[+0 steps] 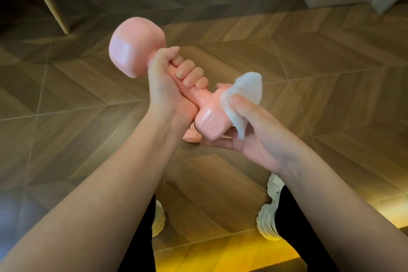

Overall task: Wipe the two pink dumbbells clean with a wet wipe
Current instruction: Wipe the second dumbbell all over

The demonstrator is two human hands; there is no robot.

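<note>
Both forearms fill the lower frame. At centre, my left hand (170,86) has its grip clamped on the smooth pink plastic dumbbell (136,51), steadying it, while my right hand (249,130) pinches the crumpled white wet wipe (245,93) against its lower head. A second pink dumbbell (191,137) shows partly underneath.

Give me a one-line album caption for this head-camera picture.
Left hand grips a pink dumbbell by its handle while the right hand presses a wet wipe to its lower end.
</note>
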